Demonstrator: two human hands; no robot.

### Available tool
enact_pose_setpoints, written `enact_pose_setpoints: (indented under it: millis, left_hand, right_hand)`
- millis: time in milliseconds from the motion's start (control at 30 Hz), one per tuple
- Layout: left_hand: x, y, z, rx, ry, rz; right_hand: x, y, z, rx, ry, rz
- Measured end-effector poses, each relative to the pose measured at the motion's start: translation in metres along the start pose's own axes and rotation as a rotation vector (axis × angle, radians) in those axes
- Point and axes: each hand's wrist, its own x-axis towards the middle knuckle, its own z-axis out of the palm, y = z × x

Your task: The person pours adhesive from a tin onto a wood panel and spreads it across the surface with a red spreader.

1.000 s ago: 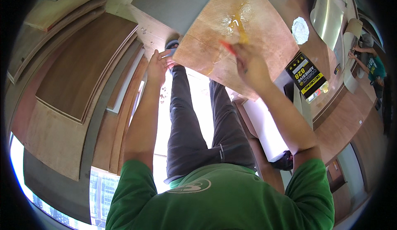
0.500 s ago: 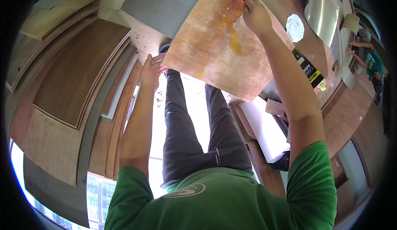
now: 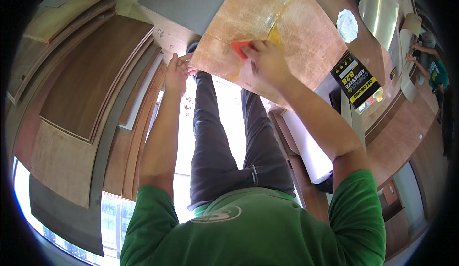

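Observation:
A thin wooden sheet (image 3: 306,51) lies in front of me, with a wet yellow streak of adhesive (image 3: 274,34) across its middle. In my right hand (image 3: 270,65) is a flat red spreader (image 3: 240,49), held by bent fingers and pressed to the sheet's near left part. My left hand (image 3: 177,77) is at the sheet's near left corner, its fingertips closed on the edge there. Some of those fingertips are hidden by the corner.
A black and yellow adhesive can (image 3: 357,83) stands to the right, below a crumpled whitish round piece (image 3: 347,25). Stacked boards (image 3: 95,75) fill the left side. A grey panel (image 3: 184,3) lies beyond the sheet. Another person (image 3: 432,67) is at the far right.
My right hand has swept the red spreader from the sheet's far part toward me and to the left. The yellow streak is smaller and smeared. My left hand stays at the corner.

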Motion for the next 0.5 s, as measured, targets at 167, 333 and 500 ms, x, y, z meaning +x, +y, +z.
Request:
enact_pose_setpoints:
  millis: [167,333,500]
  left_hand:
    - [0.002,0.0,-0.001,0.002,0.054,-0.036]
    - [0.002,0.002,0.002,0.023,0.063,-0.042]
    - [0.004,-0.002,0.004,0.029,0.082,-0.057]
  right_hand:
    - [-0.05,-0.029,0.024,-0.02,-0.103,-0.126]
    - [-0.099,-0.033,0.033,-0.054,-0.257,-0.16]
    - [-0.12,-0.002,0.005,-0.038,-0.407,-0.071]
